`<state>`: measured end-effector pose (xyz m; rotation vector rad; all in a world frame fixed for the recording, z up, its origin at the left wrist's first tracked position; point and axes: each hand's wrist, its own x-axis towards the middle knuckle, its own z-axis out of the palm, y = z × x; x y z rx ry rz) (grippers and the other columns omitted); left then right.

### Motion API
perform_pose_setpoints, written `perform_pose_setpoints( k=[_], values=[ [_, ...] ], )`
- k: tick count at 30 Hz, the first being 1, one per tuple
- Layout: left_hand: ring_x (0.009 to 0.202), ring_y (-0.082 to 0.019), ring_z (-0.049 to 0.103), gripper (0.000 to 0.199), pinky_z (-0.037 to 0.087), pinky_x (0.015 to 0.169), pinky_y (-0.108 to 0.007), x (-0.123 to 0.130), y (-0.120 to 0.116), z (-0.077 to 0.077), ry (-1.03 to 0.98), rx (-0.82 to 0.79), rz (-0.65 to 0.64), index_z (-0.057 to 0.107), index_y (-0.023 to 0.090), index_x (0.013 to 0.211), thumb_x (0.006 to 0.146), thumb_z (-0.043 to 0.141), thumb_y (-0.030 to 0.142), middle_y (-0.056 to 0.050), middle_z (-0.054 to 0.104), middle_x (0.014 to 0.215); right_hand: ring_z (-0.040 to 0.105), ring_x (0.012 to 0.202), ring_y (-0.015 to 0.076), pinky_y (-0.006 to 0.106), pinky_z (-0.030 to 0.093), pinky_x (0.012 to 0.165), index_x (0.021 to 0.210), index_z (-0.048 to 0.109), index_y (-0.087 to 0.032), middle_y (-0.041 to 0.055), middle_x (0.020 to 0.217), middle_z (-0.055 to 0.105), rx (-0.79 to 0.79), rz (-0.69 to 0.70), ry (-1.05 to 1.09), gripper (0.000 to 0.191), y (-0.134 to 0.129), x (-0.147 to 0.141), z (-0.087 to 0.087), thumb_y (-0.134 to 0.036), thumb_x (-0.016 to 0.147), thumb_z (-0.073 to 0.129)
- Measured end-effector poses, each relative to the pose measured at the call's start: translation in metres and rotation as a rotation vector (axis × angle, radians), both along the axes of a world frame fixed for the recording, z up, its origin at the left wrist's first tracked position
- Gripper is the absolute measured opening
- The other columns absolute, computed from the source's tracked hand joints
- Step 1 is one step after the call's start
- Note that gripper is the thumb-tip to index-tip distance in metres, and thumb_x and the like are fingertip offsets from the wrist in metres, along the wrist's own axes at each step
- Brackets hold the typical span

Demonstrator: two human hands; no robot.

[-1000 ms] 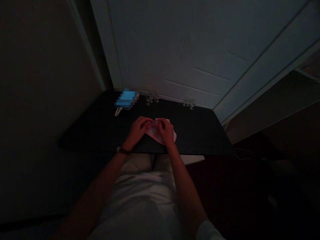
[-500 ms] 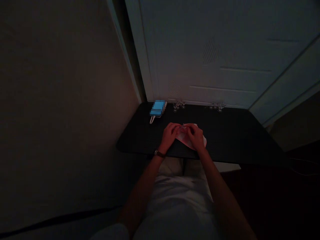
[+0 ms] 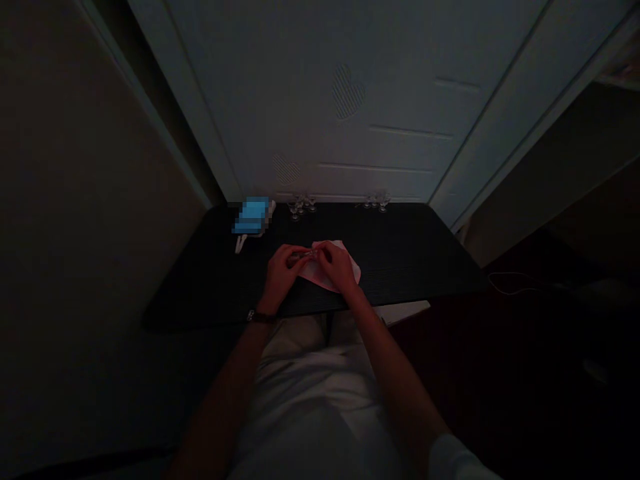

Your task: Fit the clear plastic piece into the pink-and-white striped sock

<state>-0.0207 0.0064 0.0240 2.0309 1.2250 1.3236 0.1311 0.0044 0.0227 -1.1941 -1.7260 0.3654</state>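
Note:
Over the near middle of a dark table, my left hand (image 3: pixel 281 268) and my right hand (image 3: pixel 339 265) meet with their fingertips together. Between them is a small clear, shiny piece (image 3: pixel 310 253), too dim to name, pinched from both sides. Under and behind my right hand lies a pale pinkish sheet (image 3: pixel 354 268), cloth or paper; I cannot tell which. Part of the sheet is hidden by my fingers.
A device with a lit blue screen (image 3: pixel 251 215) rests at the table's back left, with a white cable (image 3: pixel 241 243). Several small clear pieces with round bases (image 3: pixel 303 205) stand by the white panel (image 3: pixel 310 120), and more clear pieces (image 3: pixel 377 201) stand farther right.
My view has swung to the right, so the table and hands appear farther left. The clear piece shows more plainly between my fingers, which stay close together.

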Motion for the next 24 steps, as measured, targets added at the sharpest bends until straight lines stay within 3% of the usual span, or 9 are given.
perform_pose_setpoints(
  k=[19,24],
  values=[
    [0.085,-0.016,0.057,0.015,0.049,0.072,-0.028,-0.0007,0.0013,-0.0033,0.015,0.008,0.024,0.059,0.021,0.091,0.076,0.057,0.026,-0.003,0.058,0.092,0.058,0.087,0.0154,0.028,0.043,0.077,0.093,0.056,-0.022,0.0013,0.094,0.063,0.004,0.064,-0.015,0.019,-0.0024,-0.0001,0.0027,-0.019,0.084,0.040],
    [0.087,-0.017,0.057,0.018,0.047,0.076,-0.030,-0.0010,0.0011,-0.0020,0.023,0.006,0.004,0.059,0.021,0.094,0.077,0.057,0.027,-0.003,0.058,0.095,0.059,0.078,0.0150,0.026,0.044,0.070,0.107,0.048,-0.023,0.0012,0.088,0.063,-0.046,0.010,-0.003,0.023,-0.0026,-0.0005,0.0026,-0.027,0.085,0.041]
  ],
)
